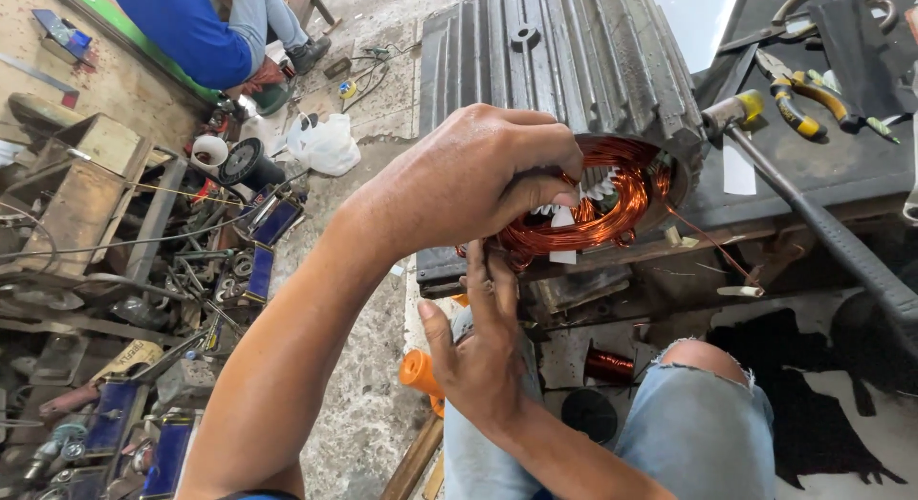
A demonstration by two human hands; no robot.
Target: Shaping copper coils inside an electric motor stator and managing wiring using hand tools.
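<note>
The left hand (469, 180) comes in from seven o'clock and lies over the open end of a dark ribbed motor housing (564, 60), its fingers curled and clenched on the copper winding (598, 208) that bulges out of the housing's mouth. White insulating strips (598, 186) show between the copper loops just beside the fingertips.

The right hand (478, 352) rises from five o'clock, directly below the left. Its fingers are stretched upward and touch the lower edge of the copper winding at six o'clock of the coil; whether they pinch a wire there cannot be told, since the left hand and the coil hide the tips.

The motor housing rests on a dark table (813, 175) at the upper middle of the view, its open end facing the person. A thin copper wire (708, 240) trails from the coil toward four o'clock. At three o'clock of the housing a hammer (813, 218) lies with its head near the housing rim and its black handle running down toward four o'clock. Yellow-handled pliers (798, 103) lie at two o'clock on the table.

Below the hands the person's knees in torn blue jeans (703, 428) show, with a small spool of copper wire (609, 366) on the floor between them. At nine o'clock metal scrap and tools (143, 271) crowd the floor, and at eleven o'clock another person in blue (191, 27) sits.
</note>
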